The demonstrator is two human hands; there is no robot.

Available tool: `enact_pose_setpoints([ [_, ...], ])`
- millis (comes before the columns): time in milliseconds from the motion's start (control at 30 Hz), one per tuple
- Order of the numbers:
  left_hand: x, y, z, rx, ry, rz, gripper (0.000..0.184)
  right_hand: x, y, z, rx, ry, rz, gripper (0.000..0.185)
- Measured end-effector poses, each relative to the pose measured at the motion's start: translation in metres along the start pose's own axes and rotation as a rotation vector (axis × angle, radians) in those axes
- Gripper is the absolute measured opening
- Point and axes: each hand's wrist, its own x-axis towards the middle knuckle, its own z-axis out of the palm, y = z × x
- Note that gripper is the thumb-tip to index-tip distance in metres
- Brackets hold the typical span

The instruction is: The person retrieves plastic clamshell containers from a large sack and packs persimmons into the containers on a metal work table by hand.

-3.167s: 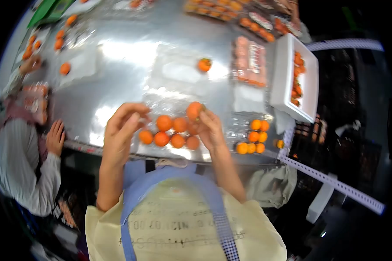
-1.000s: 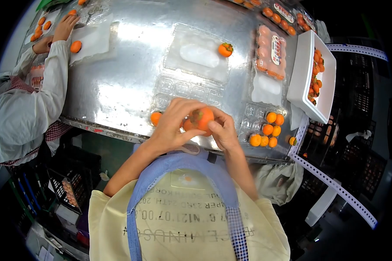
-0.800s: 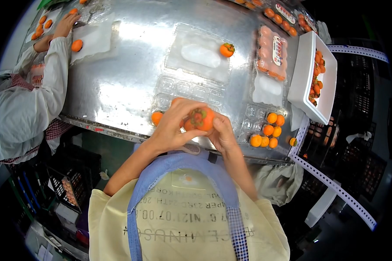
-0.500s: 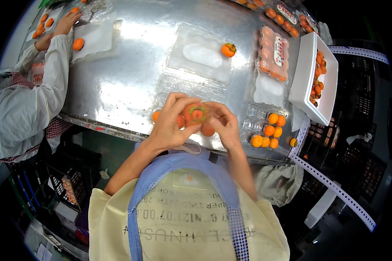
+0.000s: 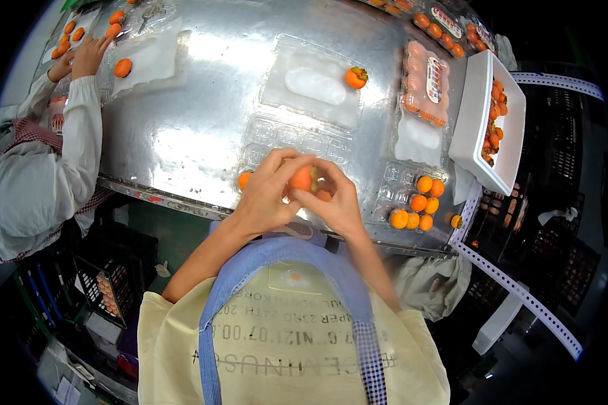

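Between my two hands, above a clear plastic tray (image 5: 257, 152), is an orange persimmon (image 5: 301, 179) with its green calyx facing right. My left hand (image 5: 267, 192) is wrapped round its left side. The fingers of my right hand (image 5: 334, 199) close on it from the right. Below the hands other persimmons sit in the tray, mostly hidden; one persimmon (image 5: 244, 180) shows at the left. Behind, the tray's open lid (image 5: 284, 94) carries a white pad and one persimmon (image 5: 357, 77) at its right edge.
At the right lie a half-filled tray (image 5: 388, 196), a closed pack (image 5: 422, 84) and a white box (image 5: 513, 135) of persimmons. A co-worker (image 5: 40, 196) at the left reaches over fruit near a white sheet (image 5: 148, 61). The metal table's front edge (image 5: 162, 199) runs before me.
The persimmon in my hands has been turned, its calyx swinging from facing up to facing right. My right hand has closed in on it. The co-worker's hands have shifted down and left.
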Motion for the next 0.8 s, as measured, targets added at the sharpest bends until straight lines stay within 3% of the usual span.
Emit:
enact_pose_setpoints([
  [133,0.002,0.008,0.000,-0.120,0.040,-0.073,0.057,0.001,-0.004,-0.003,0.305,-0.033,0.082,0.054],
  [200,0.002,0.009,0.000,-0.170,0.055,-0.105,0.058,0.002,0.000,-0.007,0.313,-0.046,0.071,0.054],
  [300,0.003,0.000,0.002,-0.079,0.072,0.028,0.058,0.001,0.005,-0.011,0.382,-0.066,0.106,0.056],
  [600,0.004,0.004,-0.002,-0.053,0.096,0.050,0.050,0.002,0.013,-0.013,0.668,-0.185,0.207,0.059],
  [733,0.004,0.002,-0.001,-0.003,0.061,0.124,0.058,0.003,0.024,-0.017,0.672,-0.233,0.229,0.064],
  [800,0.006,0.008,-0.004,-0.001,0.054,0.127,0.061,0.001,0.022,-0.014,0.643,-0.178,0.139,0.062],
])
